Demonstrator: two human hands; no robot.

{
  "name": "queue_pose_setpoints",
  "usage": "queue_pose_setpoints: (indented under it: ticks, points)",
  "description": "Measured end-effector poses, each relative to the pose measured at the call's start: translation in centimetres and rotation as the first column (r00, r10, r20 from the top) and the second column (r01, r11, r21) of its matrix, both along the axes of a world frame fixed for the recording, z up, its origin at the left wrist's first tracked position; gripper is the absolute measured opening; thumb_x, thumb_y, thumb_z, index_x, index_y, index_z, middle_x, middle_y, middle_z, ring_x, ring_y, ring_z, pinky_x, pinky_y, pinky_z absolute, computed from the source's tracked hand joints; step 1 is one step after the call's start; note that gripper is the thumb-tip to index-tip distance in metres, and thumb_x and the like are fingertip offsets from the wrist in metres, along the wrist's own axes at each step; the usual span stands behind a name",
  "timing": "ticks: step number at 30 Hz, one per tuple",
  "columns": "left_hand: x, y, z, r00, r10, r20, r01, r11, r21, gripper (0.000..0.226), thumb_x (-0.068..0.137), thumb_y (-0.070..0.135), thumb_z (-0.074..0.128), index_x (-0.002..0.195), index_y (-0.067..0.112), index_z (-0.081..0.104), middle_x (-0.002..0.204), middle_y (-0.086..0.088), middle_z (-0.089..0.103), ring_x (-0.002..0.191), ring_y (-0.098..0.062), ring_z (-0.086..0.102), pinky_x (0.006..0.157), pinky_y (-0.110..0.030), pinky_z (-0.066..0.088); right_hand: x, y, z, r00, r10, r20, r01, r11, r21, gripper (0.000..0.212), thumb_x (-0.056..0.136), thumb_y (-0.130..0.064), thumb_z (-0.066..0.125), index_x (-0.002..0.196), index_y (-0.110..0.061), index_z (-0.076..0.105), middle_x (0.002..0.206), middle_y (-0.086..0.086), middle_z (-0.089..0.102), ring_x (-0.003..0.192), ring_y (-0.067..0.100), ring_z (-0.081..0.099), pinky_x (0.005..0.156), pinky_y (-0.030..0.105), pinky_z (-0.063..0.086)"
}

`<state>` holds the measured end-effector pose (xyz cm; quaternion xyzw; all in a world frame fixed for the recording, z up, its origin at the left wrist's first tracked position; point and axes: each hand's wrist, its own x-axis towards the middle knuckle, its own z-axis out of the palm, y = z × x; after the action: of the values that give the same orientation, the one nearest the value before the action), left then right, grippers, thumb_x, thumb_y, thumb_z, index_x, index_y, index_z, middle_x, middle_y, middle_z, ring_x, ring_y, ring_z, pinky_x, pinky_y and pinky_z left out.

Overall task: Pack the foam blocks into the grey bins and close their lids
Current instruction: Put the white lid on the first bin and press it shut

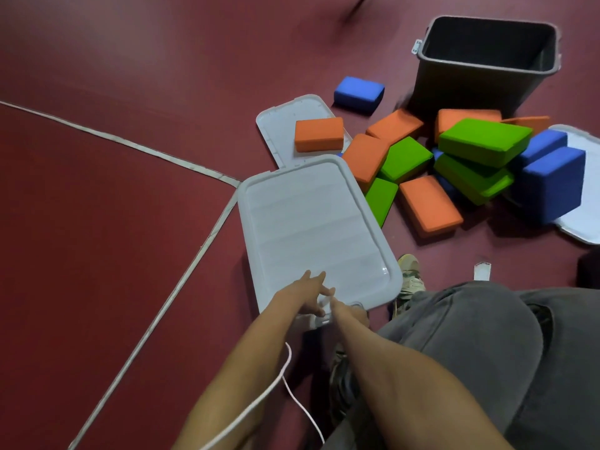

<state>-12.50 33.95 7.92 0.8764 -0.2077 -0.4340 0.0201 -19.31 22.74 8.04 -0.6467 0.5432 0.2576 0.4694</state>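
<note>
Resting at the six o'clock edge of the closed lid (308, 222), the left hand (308, 292) is seen with its fingers straight and spread apart, the tips touching the pale surface. The right hand (350, 311) is placed just beside it, at a white latch (319, 320) under the rim; whether its fingers are apart or clamped on the latch cannot be told, as they are hidden. What sits under this lid is covered from view. At one o'clock from it, well apart, an open dark grey bin (487, 60) is stood upright on the maroon floor (113, 206). Between the two, a heap of foam blocks (454, 164) in orange, green and blue is piled loosely, with a large green block (485, 141) on top. A single blue block (358, 92) is set apart at twelve o'clock. A second lid (279, 125) lies flat at eleven o'clock of the heap, touching the closed lid's far edge, and an orange block (319, 134) is carried on it. A third lid (581, 222) is cut by the three o'clock border, with a big blue block (552, 183) on it. White tape lines (181, 303) are crossed at nine o'clock. A pink cord (282, 371), grey trousers (487, 352) and a shoe (410, 274) are seen at five o'clock.
</note>
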Motion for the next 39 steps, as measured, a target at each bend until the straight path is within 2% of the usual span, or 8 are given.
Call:
queue_pose_setpoints:
  ticks: [4, 10, 14, 18, 20, 27, 32, 39]
  points:
    - [2.2, -0.7, 1.6, 0.998, 0.018, -0.053, -0.015, 0.999, 0.041, 0.064, 0.089, 0.038, 0.068, 0.148, 0.043, 0.044, 0.153, 0.002, 0.041, 0.13, -0.025, 0.047, 0.105, -0.045, 0.044, 2.2, -0.5, 0.9, 0.996, 0.094, -0.002, -0.093, 0.987, 0.128, 0.036, 0.092, -0.045, 0.064, 0.096, -0.01, 0.06, 0.078, 0.004, 0.057, 0.063, 0.017, 0.054, 0.057, 0.03, 0.045]
    - [8.6, 0.0, 3.0, 0.986, 0.14, 0.09, -0.138, 0.99, -0.035, 0.055, 0.097, 0.025, 0.049, 0.151, 0.033, 0.043, 0.154, -0.002, 0.046, 0.138, -0.027, 0.045, 0.111, -0.045, 0.04, 7.9, 0.7, 1.6, 0.965, 0.262, -0.032, -0.239, 0.918, 0.317, 0.025, 0.088, -0.033, 0.061, 0.099, -0.01, 0.059, 0.079, 0.006, 0.056, 0.064, 0.021, 0.054, 0.058, 0.03, 0.051]
    - [13.7, 1.1, 2.6, 0.965, 0.185, 0.184, -0.18, 0.983, -0.042, 0.054, 0.103, 0.026, 0.045, 0.156, 0.029, 0.034, 0.162, -0.003, 0.033, 0.147, -0.028, 0.034, 0.116, -0.049, 0.034, 17.2, 0.0, 5.8, 0.807, 0.583, 0.094, -0.587, 0.81, 0.013, 0.025, 0.089, -0.032, 0.058, 0.095, -0.008, 0.059, 0.087, 0.013, 0.067, 0.067, 0.028, 0.068, 0.062, 0.035, 0.059]
    - [18.8, 1.8, 1.4, 0.928, 0.217, 0.304, -0.202, 0.976, -0.078, 0.059, 0.107, 0.033, 0.037, 0.162, 0.029, 0.014, 0.17, -0.002, 0.006, 0.156, -0.03, 0.005, 0.121, -0.056, 0.02, 25.3, -2.4, 6.7, 0.429, 0.903, -0.004, -0.772, 0.364, -0.522, 0.028, 0.091, -0.025, 0.05, 0.112, -0.011, 0.06, 0.121, 0.012, 0.064, 0.109, 0.033, 0.063, 0.082, 0.034, 0.047]
    - [21.2, 1.8, 0.8, 0.9, 0.232, 0.37, -0.21, 0.973, -0.101, 0.063, 0.108, 0.036, 0.035, 0.163, 0.028, 0.005, 0.17, -0.002, -0.003, 0.156, -0.03, -0.003, 0.122, -0.057, 0.014, 28.4, -3.1, 5.3, 0.353, 0.936, 0.014, -0.743, 0.289, -0.604, 0.031, 0.097, -0.032, 0.049, 0.118, -0.009, 0.056, 0.124, 0.014, 0.061, 0.113, 0.034, 0.058, 0.084, 0.038, 0.047]
    - [26.0, 2.6, -4.3, 0.807, 0.326, 0.492, -0.287, 0.945, -0.156, 0.067, 0.103, 0.059, 0.014, 0.161, 0.033, -0.009, 0.168, 0.002, -0.019, 0.154, -0.029, -0.02, 0.123, -0.055, -0.004, 34.9, -0.8, 0.0, 0.272, 0.919, 0.284, -0.691, 0.392, -0.607, 0.043, 0.1, -0.036, 0.056, 0.134, -0.011, 0.052, 0.134, 0.014, 0.056, 0.121, 0.032, 0.053, 0.103, 0.043, 0.042]
    - [26.0, 2.6, -7.8, 0.672, 0.323, 0.667, -0.267, 0.945, -0.189, 0.065, 0.104, 0.059, 0.011, 0.161, 0.029, 0.016, 0.17, 0.0, 0.006, 0.155, -0.029, -0.014, 0.125, -0.051, -0.006, 40.3, 2.6, -2.5, -0.004, 0.989, 0.147, -0.606, 0.115, -0.788, 0.046, 0.103, -0.043, 0.041, 0.133, -0.011, 0.054, 0.133, 0.011, 0.057, 0.127, 0.03, 0.047, 0.112, 0.045, 0.033]
    - [26.6, 2.5, -9.2, 0.607, 0.332, 0.722, -0.248, 0.942, -0.225, 0.059, 0.104, 0.056, 0.021, 0.155, 0.029, 0.034, 0.16, -0.006, 0.039, 0.155, -0.033, 0.014, 0.125, -0.053, 0.005, 45.8, 6.0, -6.0, -0.144, 0.989, -0.045, -0.741, -0.138, -0.657, 0.082, 0.089, -0.081, 0.029, 0.134, -0.017, 0.054, 0.138, 0.011, 0.056, 0.134, 0.031, 0.045, 0.116, 0.054, 0.022]
